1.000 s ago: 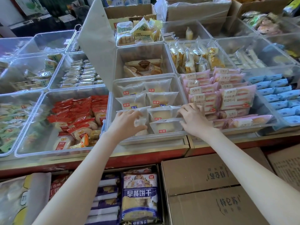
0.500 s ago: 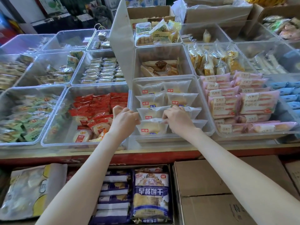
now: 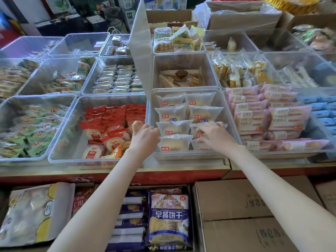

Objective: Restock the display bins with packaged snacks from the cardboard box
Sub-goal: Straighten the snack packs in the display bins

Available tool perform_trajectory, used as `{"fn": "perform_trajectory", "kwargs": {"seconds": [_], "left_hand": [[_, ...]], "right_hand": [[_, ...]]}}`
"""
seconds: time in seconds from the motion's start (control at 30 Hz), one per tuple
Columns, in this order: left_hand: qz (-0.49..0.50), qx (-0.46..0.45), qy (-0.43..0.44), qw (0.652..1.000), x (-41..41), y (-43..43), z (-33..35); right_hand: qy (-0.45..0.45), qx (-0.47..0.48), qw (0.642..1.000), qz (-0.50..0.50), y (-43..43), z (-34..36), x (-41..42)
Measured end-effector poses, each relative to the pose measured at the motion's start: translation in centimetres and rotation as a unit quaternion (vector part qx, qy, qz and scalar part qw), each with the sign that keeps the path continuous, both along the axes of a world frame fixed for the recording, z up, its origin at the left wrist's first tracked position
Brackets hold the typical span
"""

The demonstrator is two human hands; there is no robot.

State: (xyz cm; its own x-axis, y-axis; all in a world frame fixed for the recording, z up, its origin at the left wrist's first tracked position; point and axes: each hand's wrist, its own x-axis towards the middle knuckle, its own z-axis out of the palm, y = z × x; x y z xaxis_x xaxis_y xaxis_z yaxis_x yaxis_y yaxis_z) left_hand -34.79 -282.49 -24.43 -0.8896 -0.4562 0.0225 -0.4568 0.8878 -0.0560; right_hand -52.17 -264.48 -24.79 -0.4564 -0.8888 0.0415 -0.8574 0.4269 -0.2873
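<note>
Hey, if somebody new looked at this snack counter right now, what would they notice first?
Two bare arms reach into the middle clear plastic bin of frosted white bread packets with red labels: the left hand at its left wall, the right hand resting on the packets. Bright red wrapped snacks lie in the bin to the left, and pale pink packets are stacked to the right.

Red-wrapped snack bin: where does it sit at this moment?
Head view, front row, left of centre: the red-wrapped snack bin sits between the green-pack bin on its left and the white-pack bin on its right, beside the left hand.
</note>
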Motion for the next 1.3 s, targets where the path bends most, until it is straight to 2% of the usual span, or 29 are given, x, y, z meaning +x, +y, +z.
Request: {"fn": "perform_trajectory", "kwargs": {"seconds": [0.1, 0.23, 0.33, 0.5, 0.63, 0.77, 0.97, 1.17, 1.3], "left_hand": [[-0.034, 0.034, 0.02, 0.999, -0.6, 0.8, 0.6], [-0.1, 0.079, 0.056, 0.99, -3.1, 3.1, 1.3], [-0.132, 0.093, 0.023, 0.987, -4.8, 4.2, 1.0], [-0.09, 0.178, -0.022, 0.98, -5.5, 4.7, 0.5], [-0.107, 0.148, -0.028, 0.983, -5.6, 5.1, 1.1], [-0.106, 0.148, 0.021, 0.983, -6.6, 6.8, 2.1], [-0.103, 0.141, 0.102, 0.979, -10.2, 11.2, 4.1], [-0.065, 0.139, 0.119, 0.981, -15.5, 16.3, 4.3], [-0.046, 0.136, 0.104, 0.984, -19.1, 20.3, 3.6]], "right_hand": [[0.034, 0.042, 0.999, -0.001, 2.1, 0.1, -1.3], [0.061, 0.05, 0.997, 0.006, 2.7, -0.6, -1.8], [0.088, 0.035, 0.995, -0.007, 2.7, -1.1, -2.1], [0.102, 0.03, 0.994, -0.04, 2.3, -1.7, -1.9], [0.08, 0.018, 0.996, -0.024, 2.3, -1.5, -1.9], [0.071, 0.006, 0.997, -0.005, 4.3, 0.0, -2.4], [0.05, -0.02, 0.996, -0.068, 10.9, 3.6, -6.4], [0.041, -0.049, 0.99, -0.128, 17.7, 4.3, -13.6], [0.039, -0.029, 0.985, -0.166, 21.6, 3.0, -18.6]]}}
